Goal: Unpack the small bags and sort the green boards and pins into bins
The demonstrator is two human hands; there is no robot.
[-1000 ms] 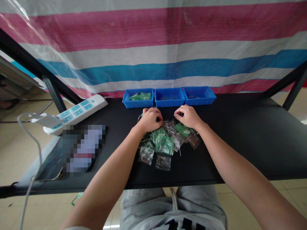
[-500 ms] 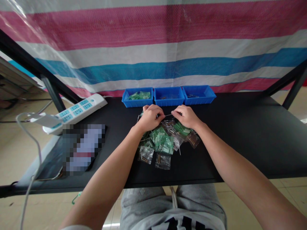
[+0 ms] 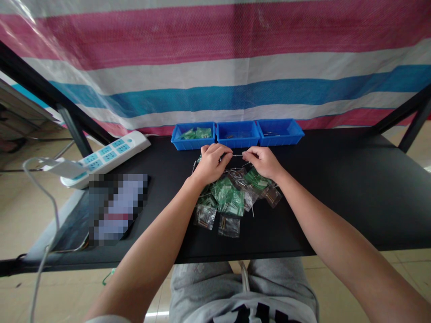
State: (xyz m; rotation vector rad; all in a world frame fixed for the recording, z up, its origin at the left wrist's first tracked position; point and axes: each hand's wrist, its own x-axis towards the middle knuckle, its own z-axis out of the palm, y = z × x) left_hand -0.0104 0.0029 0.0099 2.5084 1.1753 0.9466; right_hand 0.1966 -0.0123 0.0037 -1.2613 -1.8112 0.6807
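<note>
a thin silvery rod (image 3: 237,155) spanned the gap between the left hand (image 3: 213,162) and the right hand (image 3: 264,162), each pinching one end in closed fingertips, just beyond a heap of green and clear plastic packets (image 3: 230,197). close behind stood three blue rectangular plastic bins (image 3: 238,143) in a row. a long white power strip with pale blue sockets (image 3: 107,158) lay well to the left. the tabletop (image 3: 343,193) was flat and black, with a red, white and blue striped plastic sheet (image 3: 202,45) hanging behind.
</note>
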